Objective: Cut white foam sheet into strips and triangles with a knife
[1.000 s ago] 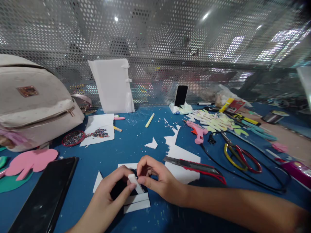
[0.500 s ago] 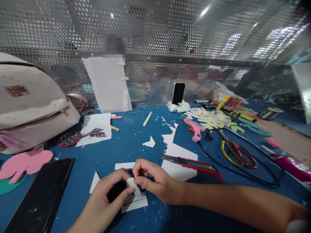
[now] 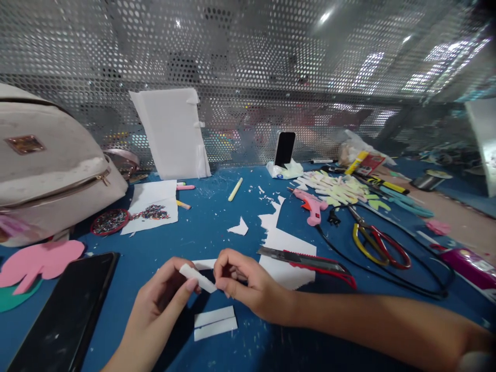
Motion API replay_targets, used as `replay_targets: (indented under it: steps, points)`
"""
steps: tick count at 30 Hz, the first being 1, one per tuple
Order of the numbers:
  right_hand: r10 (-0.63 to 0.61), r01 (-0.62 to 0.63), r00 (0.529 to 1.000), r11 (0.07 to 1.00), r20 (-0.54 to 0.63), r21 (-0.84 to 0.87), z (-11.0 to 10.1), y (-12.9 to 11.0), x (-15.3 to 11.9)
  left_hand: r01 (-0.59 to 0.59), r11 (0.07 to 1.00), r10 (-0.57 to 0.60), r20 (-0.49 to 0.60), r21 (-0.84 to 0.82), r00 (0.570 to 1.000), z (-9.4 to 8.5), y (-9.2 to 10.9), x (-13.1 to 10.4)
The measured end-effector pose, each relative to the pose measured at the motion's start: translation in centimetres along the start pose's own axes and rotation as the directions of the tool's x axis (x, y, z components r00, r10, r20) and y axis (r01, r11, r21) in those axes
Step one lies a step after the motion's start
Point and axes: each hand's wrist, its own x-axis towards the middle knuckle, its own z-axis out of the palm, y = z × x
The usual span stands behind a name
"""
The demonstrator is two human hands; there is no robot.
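Note:
A narrow white paper strip (image 3: 198, 279) is pinched between the thumb and fingers of my left hand (image 3: 165, 297), tilted down to the right. At its lower right end, my right hand (image 3: 253, 287) has thumb and forefinger closed on the tip. Two white strips (image 3: 215, 323) lie side by side on the blue table below my hands. Behind the fingers, another white strip (image 3: 205, 264) is partly covered. To the right, a red utility knife (image 3: 310, 262) with its blade out rests across a torn white sheet (image 3: 289, 243).
A black phone (image 3: 64, 315) and pink cutout (image 3: 42, 261) are at left, near a pale backpack (image 3: 50, 170). Rightward lie a pink glue gun (image 3: 313, 206), its dark cable, red-and-yellow-handled scissors (image 3: 377, 243) and pale cut pieces (image 3: 333, 188). A second phone (image 3: 285, 149) stands at the back.
The white strip has been lifted off the strips below and turned from upright to slanting. My left hand has shifted slightly left and up; my right hand has barely moved.

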Motion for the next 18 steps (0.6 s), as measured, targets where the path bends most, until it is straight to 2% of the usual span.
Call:
replay_targets:
  steps: [11,18]
  points:
    - [0.006,-0.007,1.0,0.998,0.021,0.063,-0.03,-0.02,0.17,-0.017,1.0,0.017,0.017,0.017,1.0,-0.19,0.0,-0.06]
    - [0.022,-0.026,0.996,0.998,0.088,0.054,-0.02,0.56,0.08,-0.015,1.0,0.015,0.012,0.019,1.0,-0.21,-0.19,-0.28]
